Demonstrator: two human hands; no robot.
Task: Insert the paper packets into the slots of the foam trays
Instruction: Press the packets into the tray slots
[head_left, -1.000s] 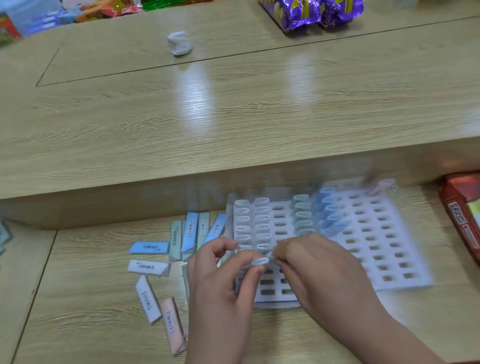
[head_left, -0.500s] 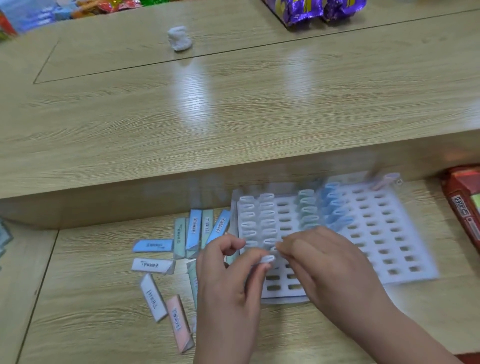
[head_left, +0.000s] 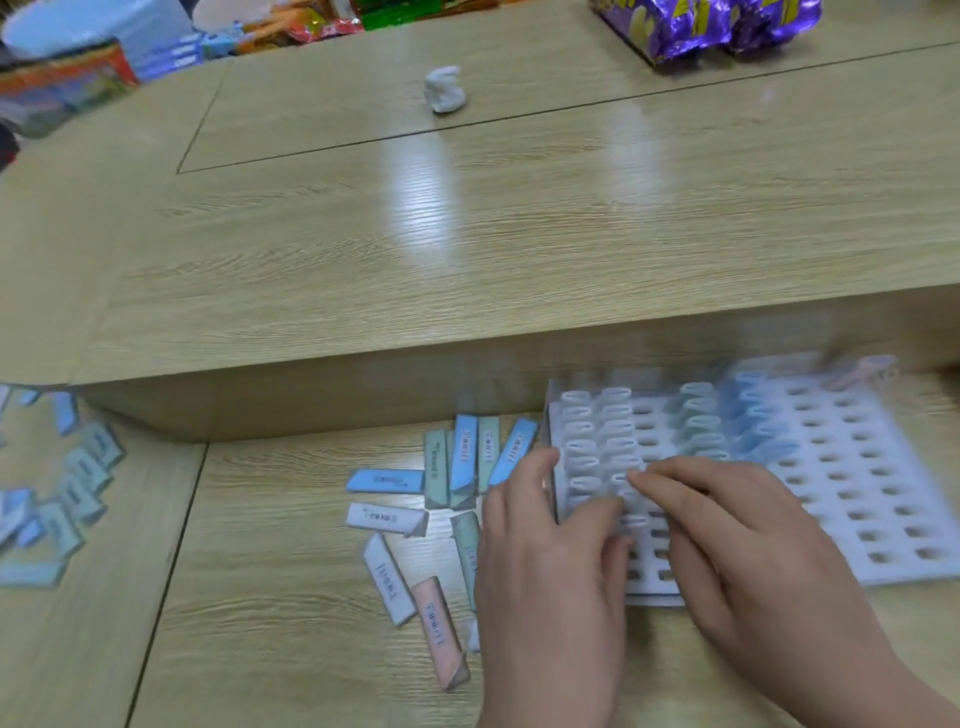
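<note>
Pinching hands have pushed packet into foam tray.

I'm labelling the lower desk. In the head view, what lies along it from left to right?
Blurred packet pile → pink packet → left hand → right hand. The foam tray overlaps both hands, so I omit it.

This looks like an office or meeting room used for handwork: a long two-level table in pale wood-grain laminate, its raised far tier cut by straight panel seams and glossy with reflected light. Along the far edge sit purple snack bags, bright snack wrappers and, at far left, a printed box, with a crumpled white tissue nearby. On the near, lower level, loose paper packets lie beside a white foam tray.
</note>
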